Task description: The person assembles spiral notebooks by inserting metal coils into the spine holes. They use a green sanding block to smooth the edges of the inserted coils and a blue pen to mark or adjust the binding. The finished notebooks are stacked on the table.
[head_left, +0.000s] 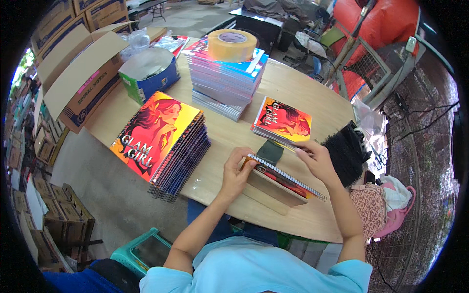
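Note:
My left hand (236, 172) is closed on one end of a spiral notebook (283, 178), thumb on the near face and fingers behind. The notebook stands on its long edge, tilted, with its white wire coil upward and a loose coil end at the right. My right hand (316, 159) is pinched at the near right corner of a small stack of printed covers (283, 119), red and yellow with a drawn woman. Whatever lies between its fingertips is too small to make out. A dark green pad (270, 152) lies between the notebook and the covers.
A tall pile of bound notebooks (161, 141) stands at the left. Behind are a sheet stack (222, 80) topped by a tape roll (231, 45), a cut-down blue-green container (151, 73) and an open carton (88, 93). Black bristly material (344, 151) sits at the right edge.

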Available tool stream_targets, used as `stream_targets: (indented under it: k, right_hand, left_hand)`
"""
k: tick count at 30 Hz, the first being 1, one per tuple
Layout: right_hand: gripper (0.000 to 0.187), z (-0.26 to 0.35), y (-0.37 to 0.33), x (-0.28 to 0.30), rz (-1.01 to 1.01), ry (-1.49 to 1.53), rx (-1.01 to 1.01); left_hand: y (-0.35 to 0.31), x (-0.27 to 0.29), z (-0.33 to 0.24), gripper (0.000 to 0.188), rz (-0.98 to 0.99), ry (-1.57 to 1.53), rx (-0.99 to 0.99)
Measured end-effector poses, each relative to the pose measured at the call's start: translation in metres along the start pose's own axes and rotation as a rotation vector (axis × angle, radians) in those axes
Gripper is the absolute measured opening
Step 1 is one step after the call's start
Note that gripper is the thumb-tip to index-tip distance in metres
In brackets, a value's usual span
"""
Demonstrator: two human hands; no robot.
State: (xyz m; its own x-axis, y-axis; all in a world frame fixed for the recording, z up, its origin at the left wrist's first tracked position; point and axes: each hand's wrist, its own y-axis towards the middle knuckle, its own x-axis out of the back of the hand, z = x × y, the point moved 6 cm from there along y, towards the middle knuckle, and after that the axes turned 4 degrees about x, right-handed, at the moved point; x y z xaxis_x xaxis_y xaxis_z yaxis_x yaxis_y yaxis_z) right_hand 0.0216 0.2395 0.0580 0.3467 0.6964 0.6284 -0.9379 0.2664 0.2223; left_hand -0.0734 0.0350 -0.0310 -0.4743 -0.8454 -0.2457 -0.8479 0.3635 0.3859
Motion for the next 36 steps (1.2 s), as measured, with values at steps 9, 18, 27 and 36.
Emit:
stream_targets:
  k: [9,18,27,36]
  right_hand:
    - [0.037,-0.117,-0.099,-0.002,-0.272,-0.636,0.014]
    - [0.042,-0.12,-0.107,-0.007,-0.333,-0.617,0.023]
    - [0.043,-0.087,-0.107,0.01,-0.361,-0.236,0.077]
    - [0.052,-0.02,-0.116,-0.021,-0.014,-0.247,0.058]
  left_hand:
    - [0.084,-0.018,-0.252,0.012,-0.077,0.532,-0.57]
    - [0.165,0.083,-0.139,0.013,0.743,1.534,-0.216]
    - [0.149,0.098,-0.105,0.013,0.794,1.448,-0.444]
    - [0.068,-0.023,-0.172,0.041,0.483,0.739,-0.156]
